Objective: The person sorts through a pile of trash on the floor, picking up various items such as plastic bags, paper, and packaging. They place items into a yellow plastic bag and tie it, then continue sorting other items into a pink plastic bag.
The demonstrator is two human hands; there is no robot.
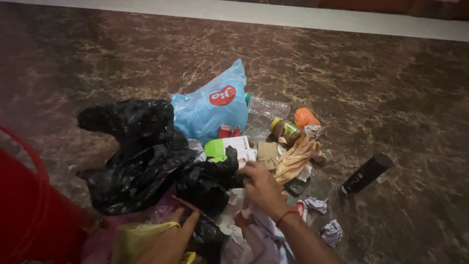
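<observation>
A red bucket (29, 215) is cut off at the floor's left edge. My right hand (261, 188) pinches the crumpled black bag (146, 171), sprawling leftward mid-heap; my left hand (168, 242), fingers spread, presses half-hidden yellow plastic (137, 234).

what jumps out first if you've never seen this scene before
A heap of rubbish on the dark marbled floor catches the eye, above all the bright blue plastic bag at its top and the crumpled black plastic bags to its left. The right hand reaches into the middle of the pile while the left hand rests at its near edge. A black cylindrical bottle lies apart on the right.
</observation>
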